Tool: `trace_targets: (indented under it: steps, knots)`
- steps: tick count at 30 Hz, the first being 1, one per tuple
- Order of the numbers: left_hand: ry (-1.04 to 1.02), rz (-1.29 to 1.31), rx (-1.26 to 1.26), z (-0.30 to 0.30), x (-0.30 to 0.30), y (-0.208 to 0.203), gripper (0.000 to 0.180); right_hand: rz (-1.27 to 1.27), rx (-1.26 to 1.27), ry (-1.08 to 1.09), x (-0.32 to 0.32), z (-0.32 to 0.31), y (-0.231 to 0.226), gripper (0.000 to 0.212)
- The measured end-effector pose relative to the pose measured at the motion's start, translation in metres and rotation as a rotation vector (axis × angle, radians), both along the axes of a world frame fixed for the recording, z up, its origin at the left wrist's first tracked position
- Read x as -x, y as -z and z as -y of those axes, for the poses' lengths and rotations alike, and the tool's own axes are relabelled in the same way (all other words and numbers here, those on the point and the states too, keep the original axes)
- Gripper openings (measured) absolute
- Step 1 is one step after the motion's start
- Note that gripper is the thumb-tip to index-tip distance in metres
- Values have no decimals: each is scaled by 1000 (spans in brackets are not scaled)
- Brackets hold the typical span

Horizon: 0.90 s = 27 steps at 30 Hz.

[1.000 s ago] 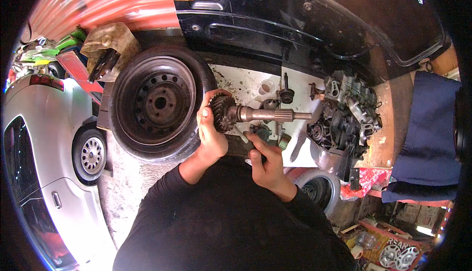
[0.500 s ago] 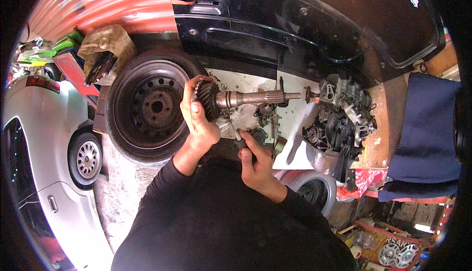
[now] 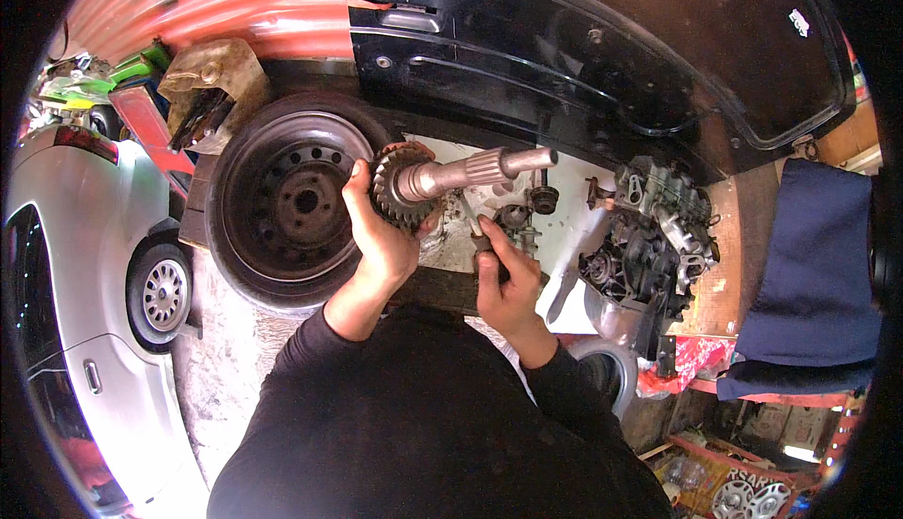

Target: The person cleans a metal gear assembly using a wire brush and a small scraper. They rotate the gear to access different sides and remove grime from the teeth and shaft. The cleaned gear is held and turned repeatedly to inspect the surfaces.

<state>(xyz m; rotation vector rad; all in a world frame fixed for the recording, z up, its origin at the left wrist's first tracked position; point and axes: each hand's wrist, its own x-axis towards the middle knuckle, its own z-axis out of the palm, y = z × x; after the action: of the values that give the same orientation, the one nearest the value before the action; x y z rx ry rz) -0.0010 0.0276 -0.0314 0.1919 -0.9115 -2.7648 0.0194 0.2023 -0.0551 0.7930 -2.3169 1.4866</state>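
Observation:
My left hand (image 3: 381,244) is closed around the gear end of a steel gear shaft (image 3: 455,176). The thumb lies along the toothed rim, and the other fingers are partly hidden behind the gear. The splined, stepped end of the shaft sticks out to the right, tilted slightly upward. Below the shaft, my right hand (image 3: 511,286) grips a screwdriver (image 3: 482,244) by its dark handle. Its thin metal blade points up toward the underside of the gear; whether the tip touches cannot be made out.
A tyre on a steel wheel (image 3: 299,201) lies left of my hands. Right of them, an engine block (image 3: 649,246) stands on the bench, with smaller metal parts (image 3: 515,225) behind my right hand. A black car panel (image 3: 489,67) spans the back. A silver car (image 3: 122,368) stands far left.
The gear shaft has turned in my left hand, its splined end swinging up and toward me so more of the gear face shows. My right hand has moved right and slightly up with the screwdriver.

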Motion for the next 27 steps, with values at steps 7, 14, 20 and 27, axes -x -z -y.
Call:
trace_targets:
  steps: [7, 14, 20, 27]
  knots:
    - [293, 6, -89, 9, -5, 0, 73, 49, -72, -67, -2, -3, -28, 38]
    - [96, 115, -122, 2, 1, -2, 70, 101, -76, -136, -20, 5, -34, 45]
    - [89, 82, -190, 2, 2, 1, 72, -22, -198, -96, -12, 0, -36, 49]
    - [27, 51, -142, 14, 1, 12, 70, 81, -295, -169, -3, -17, -39, 38]
